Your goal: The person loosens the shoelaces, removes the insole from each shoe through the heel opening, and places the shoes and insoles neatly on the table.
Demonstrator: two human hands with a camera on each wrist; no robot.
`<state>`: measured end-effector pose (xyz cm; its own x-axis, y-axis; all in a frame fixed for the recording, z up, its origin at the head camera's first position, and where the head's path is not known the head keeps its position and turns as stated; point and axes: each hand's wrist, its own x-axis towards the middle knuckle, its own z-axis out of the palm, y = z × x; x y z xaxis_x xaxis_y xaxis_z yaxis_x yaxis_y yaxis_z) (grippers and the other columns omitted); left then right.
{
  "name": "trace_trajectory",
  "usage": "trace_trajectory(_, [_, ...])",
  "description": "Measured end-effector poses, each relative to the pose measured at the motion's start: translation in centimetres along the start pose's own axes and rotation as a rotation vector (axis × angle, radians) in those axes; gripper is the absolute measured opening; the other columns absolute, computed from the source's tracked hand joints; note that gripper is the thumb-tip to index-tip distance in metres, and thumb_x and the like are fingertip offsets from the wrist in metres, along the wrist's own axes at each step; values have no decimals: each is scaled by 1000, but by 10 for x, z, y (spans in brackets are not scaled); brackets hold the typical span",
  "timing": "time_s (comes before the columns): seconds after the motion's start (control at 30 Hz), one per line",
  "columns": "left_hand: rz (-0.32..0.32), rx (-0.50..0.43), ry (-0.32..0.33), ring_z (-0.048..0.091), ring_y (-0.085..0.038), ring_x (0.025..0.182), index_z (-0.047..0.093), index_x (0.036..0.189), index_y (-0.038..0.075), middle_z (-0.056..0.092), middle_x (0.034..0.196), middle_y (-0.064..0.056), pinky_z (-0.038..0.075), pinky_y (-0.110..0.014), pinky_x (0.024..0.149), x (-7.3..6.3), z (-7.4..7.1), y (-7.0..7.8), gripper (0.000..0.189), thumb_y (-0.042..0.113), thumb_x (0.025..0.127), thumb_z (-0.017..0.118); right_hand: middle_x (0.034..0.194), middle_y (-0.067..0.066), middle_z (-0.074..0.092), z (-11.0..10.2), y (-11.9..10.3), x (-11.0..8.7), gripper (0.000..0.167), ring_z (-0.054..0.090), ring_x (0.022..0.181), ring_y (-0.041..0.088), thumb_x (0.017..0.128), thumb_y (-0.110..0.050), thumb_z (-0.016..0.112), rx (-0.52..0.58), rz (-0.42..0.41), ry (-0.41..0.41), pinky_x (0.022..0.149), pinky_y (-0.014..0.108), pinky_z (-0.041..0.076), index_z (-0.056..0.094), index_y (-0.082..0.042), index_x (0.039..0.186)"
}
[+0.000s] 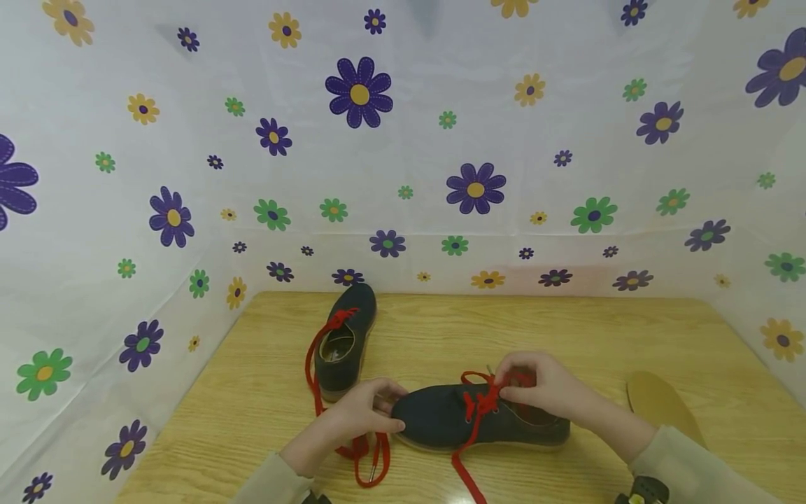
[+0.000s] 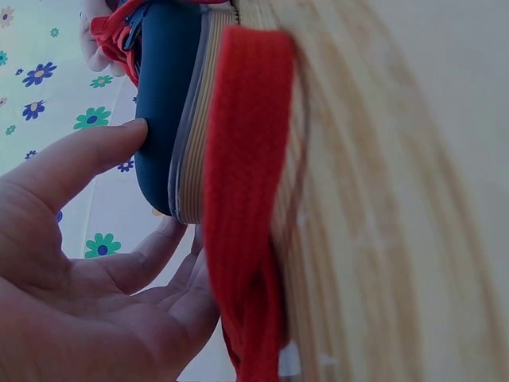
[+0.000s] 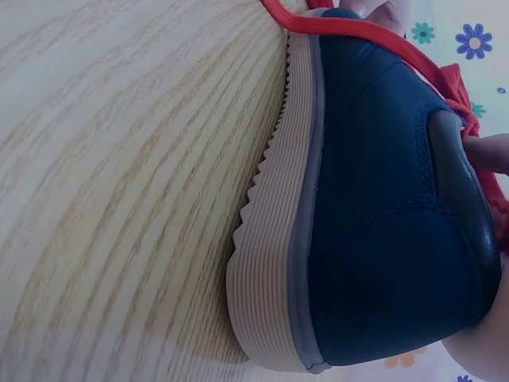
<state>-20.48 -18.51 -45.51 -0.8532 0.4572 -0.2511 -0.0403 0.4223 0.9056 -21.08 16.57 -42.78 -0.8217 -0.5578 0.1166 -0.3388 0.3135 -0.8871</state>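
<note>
A dark navy shoe (image 1: 431, 418) lies sole down on the table, its toe pointing left. At that toe, my left hand (image 1: 368, 411) holds the shoe, the thumb on the near side and fingers round the tip; the left wrist view shows the thumb against the upper (image 2: 165, 111). My right hand (image 1: 546, 383) pinches the red lace (image 1: 488, 402) above the eyelets, over the shoe's opening. One lace end trails over the near side toward the table's front. In the right wrist view, the heel and ridged pale sole (image 3: 270, 270) are large, while most of the right hand is out of frame.
A second navy shoe (image 1: 363, 315) with red laces stands behind the left hand. Its loose lace (image 1: 384, 455) loops near the left wrist. A tan insole-shaped piece (image 1: 658, 399) lies right of the right forearm. Flowered white cloth (image 1: 415, 154) walls the wooden table (image 1: 252, 378).
</note>
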Motion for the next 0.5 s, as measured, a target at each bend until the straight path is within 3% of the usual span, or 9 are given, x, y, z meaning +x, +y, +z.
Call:
trace_trajectory(0.3, [-4, 4, 7, 72, -19, 102, 64, 133, -6, 71, 119, -16, 62, -35, 89, 0, 0, 0, 49, -2, 87, 82, 93, 1, 68, 0, 1, 1, 8, 58, 83, 3, 97, -4, 73, -6, 38, 34, 74, 22, 51, 70, 3, 99])
trace_trajectory(0.5, [7, 10, 1, 71, -19, 102, 63, 134, -7, 71, 121, -18, 62, -35, 88, 1, 0, 0, 50, -3, 88, 81, 100, 5, 68, -1, 2, 0, 19, 63, 90, 6, 102, -6, 67, 112, 130, 82, 81, 23, 53, 64, 10, 110])
